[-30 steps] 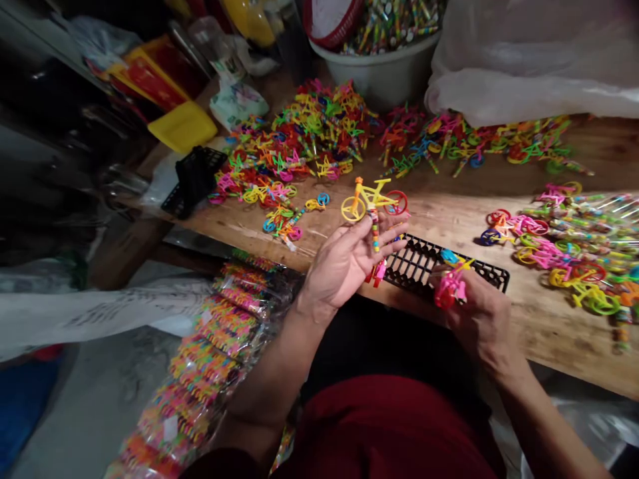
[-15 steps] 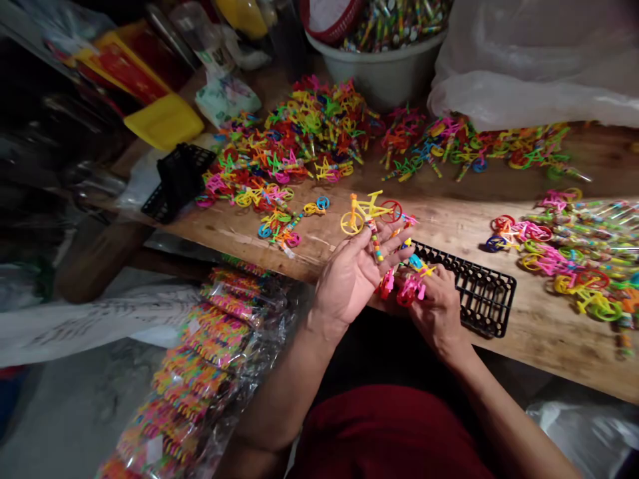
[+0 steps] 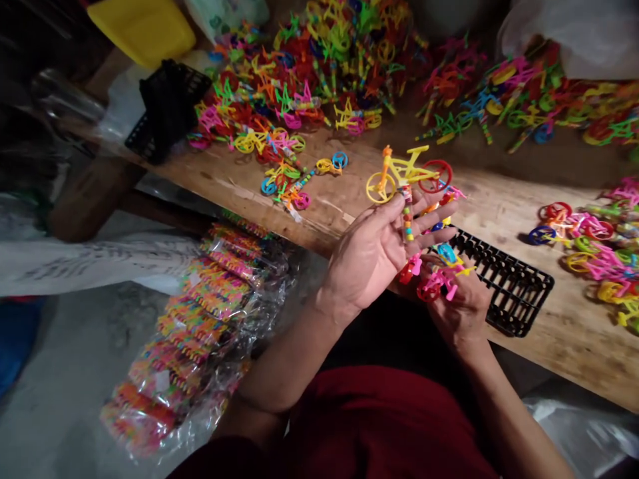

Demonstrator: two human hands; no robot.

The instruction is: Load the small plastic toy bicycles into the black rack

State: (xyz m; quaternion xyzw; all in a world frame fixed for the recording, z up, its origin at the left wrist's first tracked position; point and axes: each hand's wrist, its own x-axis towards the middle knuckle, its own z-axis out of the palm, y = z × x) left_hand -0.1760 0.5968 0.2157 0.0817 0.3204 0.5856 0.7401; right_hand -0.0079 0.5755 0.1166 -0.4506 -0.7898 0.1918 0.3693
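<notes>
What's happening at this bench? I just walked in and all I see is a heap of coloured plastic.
A person is handling small toy bicycles. The left hand, palm up, holds a yellow bicycle with a tube of coloured beads at the fingertips. The right hand, just beneath it, grips a pink bicycle. Both are above a black grid tray on the wooden bench. Loose bicycles are piled at the back, and bagged ones lie to the left, beside the bench.

The left hand (image 3: 380,247) lies palm-up, fingers pointing toward two o'clock; the right hand (image 3: 456,303), at its four o'clock, seems curled closed.
</notes>
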